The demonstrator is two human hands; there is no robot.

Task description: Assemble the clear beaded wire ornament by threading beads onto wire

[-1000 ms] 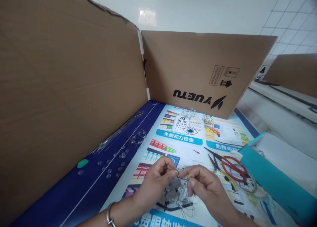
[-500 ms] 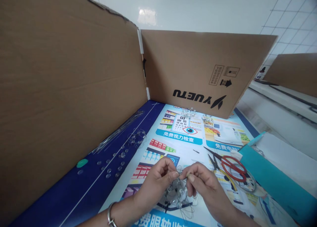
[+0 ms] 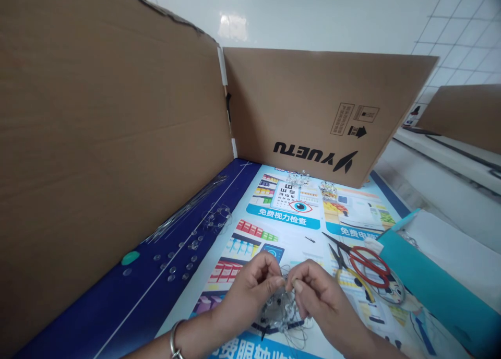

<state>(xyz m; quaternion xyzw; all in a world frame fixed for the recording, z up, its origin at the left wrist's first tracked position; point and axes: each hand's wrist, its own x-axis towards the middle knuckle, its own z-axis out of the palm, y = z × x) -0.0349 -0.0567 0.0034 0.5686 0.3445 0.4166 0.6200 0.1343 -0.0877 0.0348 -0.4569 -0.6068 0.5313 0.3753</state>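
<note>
My left hand (image 3: 254,288) and my right hand (image 3: 319,294) are close together above the printed sheet, each with thumb and forefinger pinched. Between and below them lies a tangle of thin wire strung with clear beads (image 3: 279,307), its loose wire ends sticking out toward me. Both pinches meet fine wire at the top of this piece; the exact grip of each fingertip is too small to make out. A bracelet (image 3: 175,340) is on my left wrist.
Red-handled scissors (image 3: 370,265) and yellow-handled pliers (image 3: 354,273) lie right, beside a teal box (image 3: 434,286). Loose clear beads (image 3: 172,270), a green disc (image 3: 130,258) and straight wires (image 3: 188,207) are left. Cardboard panels (image 3: 313,108) stand behind and left. Beaded pieces (image 3: 298,179) sit at the back.
My right hand has shifted slightly, its fingers curling closer in. My left hand has moved down and right a little. The beaded piece stays in nearly the same place.
</note>
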